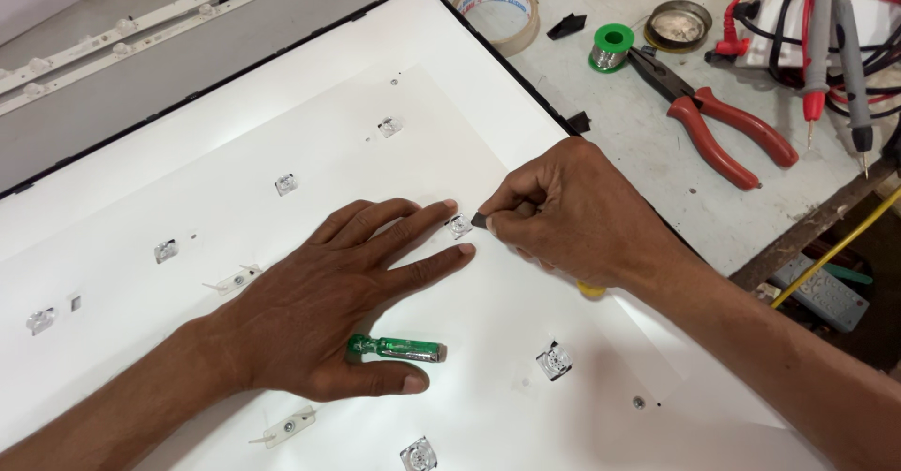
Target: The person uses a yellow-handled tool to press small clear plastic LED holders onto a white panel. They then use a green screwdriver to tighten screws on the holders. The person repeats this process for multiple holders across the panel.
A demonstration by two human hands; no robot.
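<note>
Lens (459, 225), small, clear and domed, sits on the white panel (141, 180) between your two hands. Your left hand (328, 297) lies flat with fingers spread, gripping nothing, fingertips beside the lens. Your right hand (568, 213) pinches a small dark piece (480, 220) against the lens. Below the lens lies a green tube (399, 348), under your left palm.
</note>
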